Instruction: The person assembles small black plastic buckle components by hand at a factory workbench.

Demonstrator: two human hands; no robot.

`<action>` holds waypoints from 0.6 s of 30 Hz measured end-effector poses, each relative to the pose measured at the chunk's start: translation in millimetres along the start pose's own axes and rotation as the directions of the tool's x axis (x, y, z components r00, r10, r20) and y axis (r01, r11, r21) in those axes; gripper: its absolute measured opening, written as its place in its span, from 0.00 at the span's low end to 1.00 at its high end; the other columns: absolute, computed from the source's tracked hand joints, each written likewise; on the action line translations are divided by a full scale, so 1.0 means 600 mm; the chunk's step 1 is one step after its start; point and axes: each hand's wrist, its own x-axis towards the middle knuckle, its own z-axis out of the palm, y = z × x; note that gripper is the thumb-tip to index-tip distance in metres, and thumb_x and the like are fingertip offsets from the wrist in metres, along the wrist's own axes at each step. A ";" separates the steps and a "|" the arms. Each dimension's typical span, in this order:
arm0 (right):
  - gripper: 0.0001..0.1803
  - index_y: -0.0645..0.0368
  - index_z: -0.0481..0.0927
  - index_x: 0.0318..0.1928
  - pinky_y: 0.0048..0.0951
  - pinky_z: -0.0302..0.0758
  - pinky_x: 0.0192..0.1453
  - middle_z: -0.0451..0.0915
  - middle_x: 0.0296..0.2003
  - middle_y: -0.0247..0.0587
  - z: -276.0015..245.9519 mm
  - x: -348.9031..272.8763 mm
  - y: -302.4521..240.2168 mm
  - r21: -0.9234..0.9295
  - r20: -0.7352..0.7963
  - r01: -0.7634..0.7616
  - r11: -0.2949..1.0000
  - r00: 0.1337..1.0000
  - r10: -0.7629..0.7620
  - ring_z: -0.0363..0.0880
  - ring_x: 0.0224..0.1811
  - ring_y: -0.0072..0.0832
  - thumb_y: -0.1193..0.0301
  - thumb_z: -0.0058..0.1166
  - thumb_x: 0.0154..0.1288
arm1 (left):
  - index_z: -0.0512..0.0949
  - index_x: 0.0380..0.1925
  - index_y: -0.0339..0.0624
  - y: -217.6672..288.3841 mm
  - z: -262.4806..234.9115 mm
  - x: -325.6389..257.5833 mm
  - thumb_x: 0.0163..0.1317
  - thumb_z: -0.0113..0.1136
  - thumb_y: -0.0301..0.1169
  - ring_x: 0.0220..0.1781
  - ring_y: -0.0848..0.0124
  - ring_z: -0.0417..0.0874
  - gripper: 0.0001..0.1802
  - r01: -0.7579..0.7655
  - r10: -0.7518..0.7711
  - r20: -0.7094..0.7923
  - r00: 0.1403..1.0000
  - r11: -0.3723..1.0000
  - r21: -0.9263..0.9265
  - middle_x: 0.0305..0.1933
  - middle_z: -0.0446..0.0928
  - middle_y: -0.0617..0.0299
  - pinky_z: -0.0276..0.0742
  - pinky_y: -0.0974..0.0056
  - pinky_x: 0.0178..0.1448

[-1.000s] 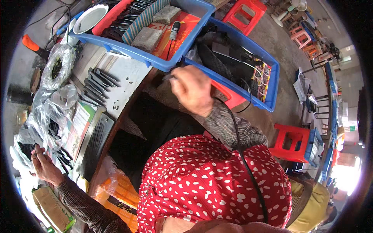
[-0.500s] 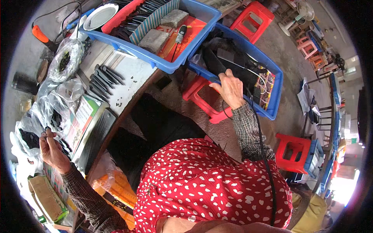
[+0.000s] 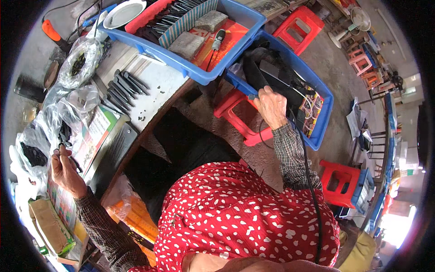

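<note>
At the left end of the bench, my left hand [image 3: 67, 173] is closed in a pinch, with a small dark piece [image 3: 61, 146] at its fingertips. It is beside clear plastic bags [image 3: 32, 146] that hold black parts. My right hand [image 3: 273, 109] has its fingers curled, over the near edge of a blue tray with a black bag [image 3: 258, 63] in it. A small grey-blue end shows by its thumb; what the hand holds is otherwise hidden. Several slim black parts [image 3: 122, 88] lie on the bench between my hands.
A blue crate [image 3: 206, 79] with stone blocks [image 3: 186, 46] and a screwdriver [image 3: 219, 40] stands on the bench. The tray [image 3: 317, 140] rests by a red stool [image 3: 240, 120]. More red stools [image 3: 337, 179] stand at right. A dark cable [image 3: 312, 190] runs along my right arm.
My left hand has moved slightly right and down, still pinching. My right hand stays closed near the tray, a little lower. The whole view has shifted slightly.
</note>
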 end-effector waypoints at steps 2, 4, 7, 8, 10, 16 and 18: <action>0.11 0.59 0.76 0.24 0.35 0.77 0.27 0.76 0.27 0.42 0.003 0.002 -0.004 -0.001 0.017 -0.003 1.000 1.000 0.003 0.80 0.26 0.38 0.65 0.59 0.52 | 0.75 0.26 0.43 0.003 0.002 -0.002 0.64 0.57 0.28 0.17 0.89 0.55 0.08 0.028 -0.028 0.004 1.000 0.999 -0.022 0.22 0.71 0.73 0.46 0.77 0.20; 0.12 0.59 0.76 0.24 0.36 0.77 0.28 0.76 0.27 0.44 0.007 0.008 -0.004 0.020 -0.032 0.016 1.000 0.999 -0.015 0.80 0.26 0.39 0.64 0.60 0.52 | 0.75 0.25 0.42 0.011 0.003 -0.003 0.64 0.57 0.27 0.17 0.89 0.55 0.08 0.028 -0.028 0.009 1.000 1.000 -0.011 0.22 0.71 0.72 0.46 0.77 0.20; 0.12 0.60 0.76 0.24 0.37 0.77 0.27 0.76 0.27 0.45 0.002 0.018 -0.001 0.016 -0.023 0.052 0.999 0.998 -0.052 0.80 0.26 0.41 0.64 0.61 0.51 | 0.75 0.24 0.42 0.009 0.001 -0.004 0.64 0.57 0.28 0.17 0.89 0.56 0.09 0.040 -0.040 0.009 0.999 0.999 -0.015 0.22 0.71 0.72 0.47 0.77 0.20; 0.13 0.60 0.77 0.24 0.38 0.77 0.28 0.76 0.27 0.46 0.011 0.022 0.001 0.008 0.003 0.039 0.999 0.999 -0.039 0.80 0.26 0.42 0.63 0.61 0.52 | 0.76 0.27 0.42 0.002 -0.004 -0.003 0.65 0.57 0.28 0.17 0.89 0.56 0.07 0.033 -0.033 0.019 0.999 0.999 -0.010 0.23 0.72 0.72 0.46 0.77 0.20; 0.12 0.61 0.76 0.24 0.40 0.77 0.29 0.76 0.28 0.47 0.017 0.028 0.002 0.023 0.016 0.031 0.999 0.999 -0.032 0.80 0.27 0.43 0.65 0.58 0.53 | 0.77 0.29 0.43 -0.005 -0.009 -0.008 0.65 0.57 0.29 0.17 0.89 0.56 0.05 0.034 -0.034 0.024 0.999 0.999 0.003 0.25 0.74 0.71 0.46 0.78 0.20; 0.12 0.61 0.77 0.29 0.39 0.78 0.29 0.75 0.31 0.46 0.012 0.031 0.001 -0.021 0.059 0.001 1.000 0.998 0.001 0.81 0.27 0.42 0.64 0.59 0.54 | 0.77 0.27 0.42 0.002 -0.001 -0.024 0.64 0.58 0.29 0.16 0.89 0.57 0.07 0.042 -0.042 0.020 0.999 0.999 0.011 0.24 0.73 0.71 0.48 0.79 0.19; 0.11 0.60 0.76 0.33 0.40 0.77 0.29 0.73 0.32 0.45 0.002 0.028 -0.020 0.012 0.002 -0.037 0.999 0.999 0.037 0.80 0.27 0.43 0.66 0.58 0.54 | 0.76 0.28 0.42 -0.005 -0.004 -0.025 0.64 0.58 0.29 0.16 0.89 0.57 0.06 0.047 -0.046 0.023 0.999 0.999 -0.017 0.24 0.74 0.70 0.48 0.79 0.19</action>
